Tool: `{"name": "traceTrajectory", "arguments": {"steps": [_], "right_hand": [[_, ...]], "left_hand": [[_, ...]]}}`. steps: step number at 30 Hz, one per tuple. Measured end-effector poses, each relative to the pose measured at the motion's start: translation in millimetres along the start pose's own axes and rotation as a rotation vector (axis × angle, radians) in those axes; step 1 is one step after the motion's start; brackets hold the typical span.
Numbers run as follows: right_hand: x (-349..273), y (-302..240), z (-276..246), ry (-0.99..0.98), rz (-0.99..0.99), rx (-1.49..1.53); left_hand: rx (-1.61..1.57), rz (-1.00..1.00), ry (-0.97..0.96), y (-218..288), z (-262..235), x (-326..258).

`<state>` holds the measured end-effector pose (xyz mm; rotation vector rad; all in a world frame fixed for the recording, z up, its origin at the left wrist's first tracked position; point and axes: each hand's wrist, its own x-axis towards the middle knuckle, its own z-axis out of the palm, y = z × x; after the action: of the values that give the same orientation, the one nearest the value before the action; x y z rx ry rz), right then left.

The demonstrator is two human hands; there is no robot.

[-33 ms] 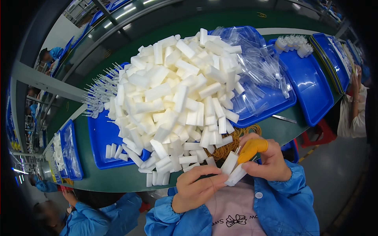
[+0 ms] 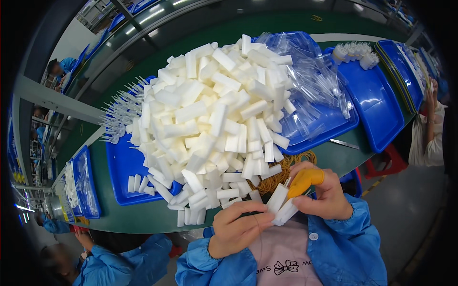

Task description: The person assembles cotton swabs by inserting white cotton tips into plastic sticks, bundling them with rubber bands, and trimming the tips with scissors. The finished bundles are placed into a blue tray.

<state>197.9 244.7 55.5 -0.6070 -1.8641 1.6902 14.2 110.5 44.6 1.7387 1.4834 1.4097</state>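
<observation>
Close to my body, both hands hold a white foam block (image 2: 277,198) that appears split lengthwise, its halves spread in a V. My right hand (image 2: 329,195) pinches it from the right, a yellow finger cot (image 2: 305,181) over one finger. Thin pale ends, perhaps of a tube, stick out near that finger; the rest of them is hidden. Fingers of my left hand (image 2: 242,228) press on the block's lower end from the left. Just beyond, a large heap of white foam blocks (image 2: 210,109) covers the table and part of a blue tray (image 2: 119,167).
Clear plastic tubes (image 2: 310,81) lie in a blue tray behind the heap. Further right, another blue tray (image 2: 377,109) carries white parts (image 2: 355,53). Tan rubber bands (image 2: 281,172) and a metal tool (image 2: 344,144) lie nearby. Thin-stemmed pieces (image 2: 121,112) stand left. Co-workers sit at both sides.
</observation>
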Motion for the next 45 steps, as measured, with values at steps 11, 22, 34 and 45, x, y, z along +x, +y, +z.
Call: {"name": "traceTrajectory", "arguments": {"steps": [11, 22, 34, 45], "right_hand": [[2.1, -3.2, 0.8, 0.014, -0.122, -0.138], [-0.7, 0.9, 4.9, 0.184, -0.145, -0.098], [33.5, -2.6, -73.6, 0.195, -0.088, -0.621], [40.2, 10.1, -86.8, -0.007, -0.197, -0.92]], "left_hand": [[0.013, -0.018, 0.071, 4.0, 5.7, 2.4], [-0.61, -0.352, 0.136, 3.2, 12.5, 4.9], [-0.837, -0.41, 0.158, -12.7, 13.3, -7.1], [-1.024, -0.437, 0.06, -14.8, 15.2, -8.5]]}}
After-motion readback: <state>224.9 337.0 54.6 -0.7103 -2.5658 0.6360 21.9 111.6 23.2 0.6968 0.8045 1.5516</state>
